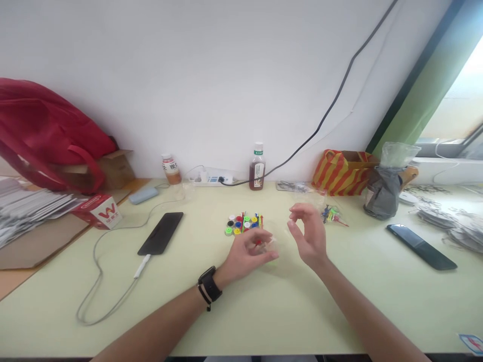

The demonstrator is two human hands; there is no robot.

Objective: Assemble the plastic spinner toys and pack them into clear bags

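My left hand (244, 255), with a black watch on its wrist, has thumb and fingers curled round what looks like a small clear plastic bag (270, 245). Something small and red shows between these fingers, too blurred to name. Just beyond this hand lie small round wheel-like pieces (238, 224) in white, red, blue, green, yellow and black, grouped on the table (302, 311). Beside them are thin coloured sticks (261, 220). My right hand (310, 236) hovers to the right, thumb and fingers apart, nothing visible in it. Past it rests a pile of coloured plastic pieces (332, 215).
A phone (161, 234) on a cable lies left; another dark phone (420, 246) lies right. Two drink bottles (257, 168) and a power strip (215, 179) stand by the wall. A striped bag (339, 172), a grey bag (383, 193) and a red box (97, 211) are farther out.
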